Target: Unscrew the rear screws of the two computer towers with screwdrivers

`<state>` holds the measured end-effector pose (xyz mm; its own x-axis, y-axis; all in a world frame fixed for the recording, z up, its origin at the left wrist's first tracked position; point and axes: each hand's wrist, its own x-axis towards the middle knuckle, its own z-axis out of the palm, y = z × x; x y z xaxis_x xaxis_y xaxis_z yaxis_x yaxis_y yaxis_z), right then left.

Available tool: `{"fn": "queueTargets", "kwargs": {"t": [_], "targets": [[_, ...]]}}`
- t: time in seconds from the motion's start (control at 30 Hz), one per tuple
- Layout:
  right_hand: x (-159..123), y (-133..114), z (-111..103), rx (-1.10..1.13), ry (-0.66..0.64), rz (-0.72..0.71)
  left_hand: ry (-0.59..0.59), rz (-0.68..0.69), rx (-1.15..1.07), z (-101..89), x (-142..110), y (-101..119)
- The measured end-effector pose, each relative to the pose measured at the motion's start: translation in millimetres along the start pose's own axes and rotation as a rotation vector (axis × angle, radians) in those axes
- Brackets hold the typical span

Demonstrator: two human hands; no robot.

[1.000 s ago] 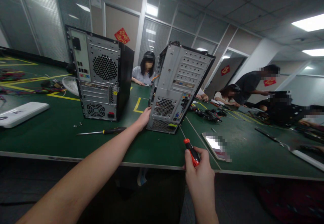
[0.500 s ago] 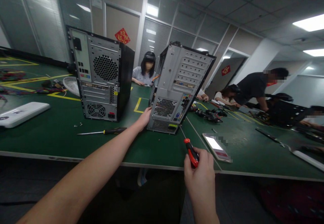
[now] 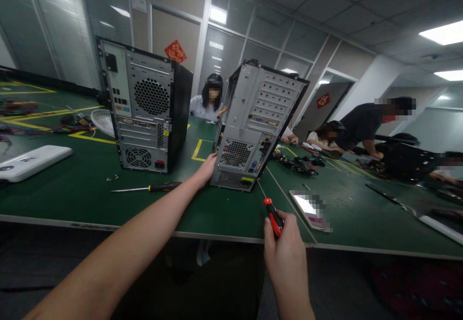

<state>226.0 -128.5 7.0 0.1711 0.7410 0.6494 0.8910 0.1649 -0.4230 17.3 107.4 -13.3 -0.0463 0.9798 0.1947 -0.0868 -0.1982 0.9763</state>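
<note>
A grey computer case (image 3: 267,98) stands with its back panel toward me. My left hand (image 3: 207,169) grips its lower left edge, and the fingertips are hidden behind the case. In my right hand (image 3: 287,250) is a red and black screwdriver (image 3: 273,216), its handle pinched between thumb and fingers. The thin shaft points up and left, with its tip at the lower right corner of the case; whether it sits on a screw is too small to tell. Left of this stands a second computer case (image 3: 144,93), black-sided. A black and yellow screwdriver (image 3: 162,187) lies before it.
A phone (image 3: 307,210) with a lit screen lies right of my screwdriver. Black cables (image 3: 302,163) are heaped behind it. A white plastic case (image 3: 36,163) and a white basket (image 3: 101,121) are at left. Several people sit or stand around the green table (image 3: 224,214).
My right hand has shifted its hold slightly on the screwdriver handle, while the tip stays at the corner. My left hand and both cases remain in place. A standing person at right has leaned over.
</note>
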Motion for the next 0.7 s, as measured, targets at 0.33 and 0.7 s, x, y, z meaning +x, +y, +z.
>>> {"fn": "queueTargets", "kwargs": {"t": [0.33,0.7], "targets": [[2.4,-1.4,-4.2,0.059,-0.031,0.055,0.0,-0.039,0.014,-0.9,-6.4,7.5],[4.8,-0.5,-5.3,0.086,-0.077,0.154,-0.007,-0.015,0.001,-1.2,-0.8,0.4]]}}
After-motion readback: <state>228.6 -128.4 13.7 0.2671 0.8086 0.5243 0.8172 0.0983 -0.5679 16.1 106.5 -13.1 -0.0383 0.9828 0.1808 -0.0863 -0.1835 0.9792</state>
